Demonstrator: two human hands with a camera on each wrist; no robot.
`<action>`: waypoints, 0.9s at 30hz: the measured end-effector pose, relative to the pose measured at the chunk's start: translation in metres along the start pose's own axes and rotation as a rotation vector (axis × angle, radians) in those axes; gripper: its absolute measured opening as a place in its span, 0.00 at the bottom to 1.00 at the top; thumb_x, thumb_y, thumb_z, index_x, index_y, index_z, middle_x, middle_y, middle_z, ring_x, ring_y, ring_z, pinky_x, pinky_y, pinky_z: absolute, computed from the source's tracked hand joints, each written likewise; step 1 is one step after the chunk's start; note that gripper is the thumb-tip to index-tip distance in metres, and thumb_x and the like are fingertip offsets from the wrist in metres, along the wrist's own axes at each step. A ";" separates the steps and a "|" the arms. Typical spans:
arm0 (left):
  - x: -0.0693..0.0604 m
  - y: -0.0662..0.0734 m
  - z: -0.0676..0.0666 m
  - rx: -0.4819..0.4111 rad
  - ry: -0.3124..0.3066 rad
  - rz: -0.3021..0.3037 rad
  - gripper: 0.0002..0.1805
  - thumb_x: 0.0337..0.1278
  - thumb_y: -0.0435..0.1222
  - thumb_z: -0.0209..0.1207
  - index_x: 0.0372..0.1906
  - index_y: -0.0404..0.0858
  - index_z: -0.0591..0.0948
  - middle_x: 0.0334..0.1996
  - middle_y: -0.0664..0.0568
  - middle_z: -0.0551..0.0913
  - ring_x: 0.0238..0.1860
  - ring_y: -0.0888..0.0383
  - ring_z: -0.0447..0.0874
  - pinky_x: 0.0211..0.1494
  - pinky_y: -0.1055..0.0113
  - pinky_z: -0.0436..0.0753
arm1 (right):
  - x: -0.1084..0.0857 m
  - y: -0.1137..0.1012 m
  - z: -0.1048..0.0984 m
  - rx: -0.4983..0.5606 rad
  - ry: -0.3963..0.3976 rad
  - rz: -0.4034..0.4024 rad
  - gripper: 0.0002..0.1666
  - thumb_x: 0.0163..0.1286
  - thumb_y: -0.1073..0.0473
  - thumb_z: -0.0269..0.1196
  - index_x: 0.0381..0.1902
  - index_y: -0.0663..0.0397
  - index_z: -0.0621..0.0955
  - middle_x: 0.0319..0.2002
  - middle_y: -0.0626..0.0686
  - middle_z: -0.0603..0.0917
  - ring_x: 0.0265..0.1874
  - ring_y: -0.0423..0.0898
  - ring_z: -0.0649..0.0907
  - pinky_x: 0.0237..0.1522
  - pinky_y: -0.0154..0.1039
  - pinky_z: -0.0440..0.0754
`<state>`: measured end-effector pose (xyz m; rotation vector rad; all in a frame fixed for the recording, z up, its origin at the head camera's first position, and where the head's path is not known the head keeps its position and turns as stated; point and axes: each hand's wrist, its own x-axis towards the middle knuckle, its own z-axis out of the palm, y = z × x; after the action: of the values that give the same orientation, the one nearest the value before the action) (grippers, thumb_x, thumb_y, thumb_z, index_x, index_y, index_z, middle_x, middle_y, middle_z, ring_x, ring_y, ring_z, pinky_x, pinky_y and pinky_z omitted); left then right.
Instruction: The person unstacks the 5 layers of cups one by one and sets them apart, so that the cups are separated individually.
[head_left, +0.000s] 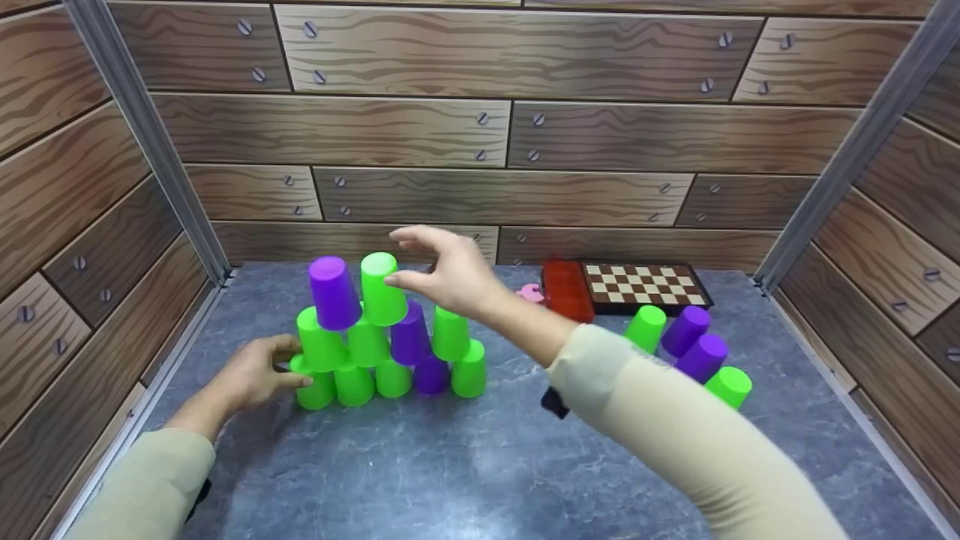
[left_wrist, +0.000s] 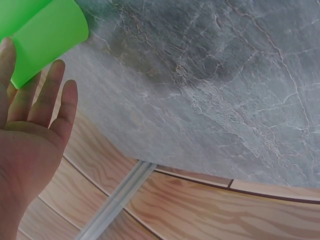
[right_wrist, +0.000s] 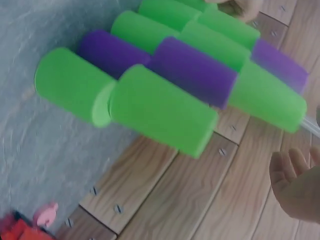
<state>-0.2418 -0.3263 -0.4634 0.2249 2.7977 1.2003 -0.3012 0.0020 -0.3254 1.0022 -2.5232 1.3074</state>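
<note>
Green and purple cups stand upside down in a three-tier stack. A purple cup (head_left: 335, 296) and a green cup (head_left: 382, 292) (right_wrist: 270, 97) form the top tier. My right hand (head_left: 457, 274) (right_wrist: 297, 187) is beside that upper green cup, fingers spread and thumb near its right side; the right wrist view shows a gap between them. At the stack's left end, my left hand (head_left: 251, 371) (left_wrist: 30, 140) is by the lowest green cup (head_left: 319, 394), thumb in front and fingers behind. In the left wrist view its fingers look relaxed beside a green cup (left_wrist: 55, 35).
Several more green and purple cups stand to the right, including a purple cup (head_left: 703, 358). Behind them lie a checkered board (head_left: 645, 289), a red box (head_left: 568, 292) and a pink piece (head_left: 530, 292). Wood-patterned walls (head_left: 420, 56) enclose the grey marbled table (head_left: 480, 465).
</note>
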 end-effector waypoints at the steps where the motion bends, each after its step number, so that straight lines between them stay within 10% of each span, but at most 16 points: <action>1: 0.000 0.000 0.000 0.000 -0.002 0.005 0.25 0.58 0.33 0.76 0.58 0.28 0.82 0.54 0.36 0.87 0.59 0.34 0.85 0.64 0.40 0.84 | 0.000 0.000 0.005 0.006 0.012 0.007 0.34 0.64 0.54 0.80 0.67 0.49 0.83 0.61 0.53 0.87 0.62 0.48 0.85 0.62 0.37 0.84; 27: 0.000 0.000 0.001 -0.011 -0.005 -0.005 0.26 0.58 0.31 0.76 0.59 0.27 0.81 0.55 0.34 0.86 0.60 0.33 0.84 0.65 0.40 0.83 | -0.003 0.007 0.045 0.013 0.094 -0.008 0.35 0.68 0.55 0.77 0.71 0.51 0.80 0.56 0.52 0.85 0.52 0.45 0.84 0.55 0.42 0.85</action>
<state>-0.2417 -0.3258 -0.4641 0.2202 2.7852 1.2124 -0.2952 -0.0277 -0.3593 0.9299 -2.4421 1.3377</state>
